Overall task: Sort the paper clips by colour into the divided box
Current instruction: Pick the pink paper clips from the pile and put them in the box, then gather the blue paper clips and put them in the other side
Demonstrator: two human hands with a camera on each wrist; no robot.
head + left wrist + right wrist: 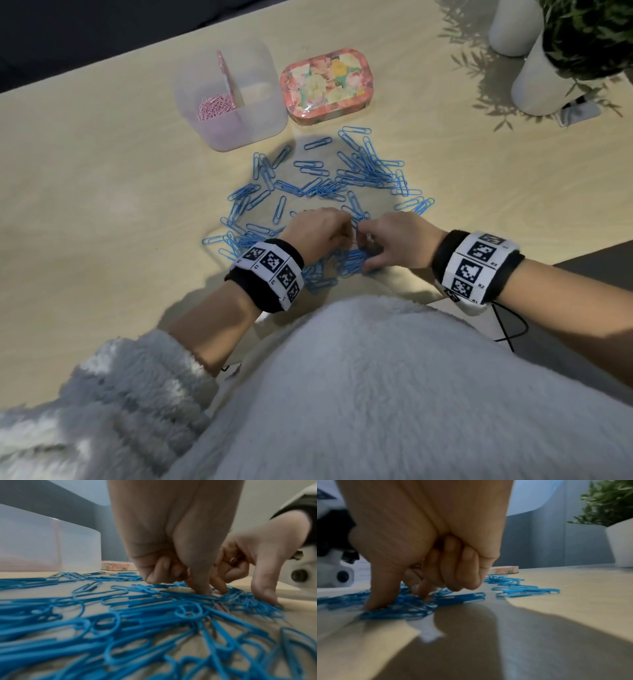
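Several blue paper clips (342, 178) lie spread over the wooden table. The translucent divided box (239, 135) stands behind them, with pink clips (214, 106) in its left compartment. Both hands work at the near edge of the pile. My left hand (347, 236) has its fingers curled, and its thumb tip (202, 591) touches the clips; nothing shows in its fingers. My right hand (366, 251) pinches a bunch of blue clips (406, 605) between thumb (373, 601) and index finger. One pink clip (221, 606) lies under the blue ones between the hands.
A floral tin (327, 84) sits right of the box. Two white plant pots (537, 78) stand at the far right. The table's edge (582, 258) runs close behind my right wrist. Bare tabletop lies left of the pile.
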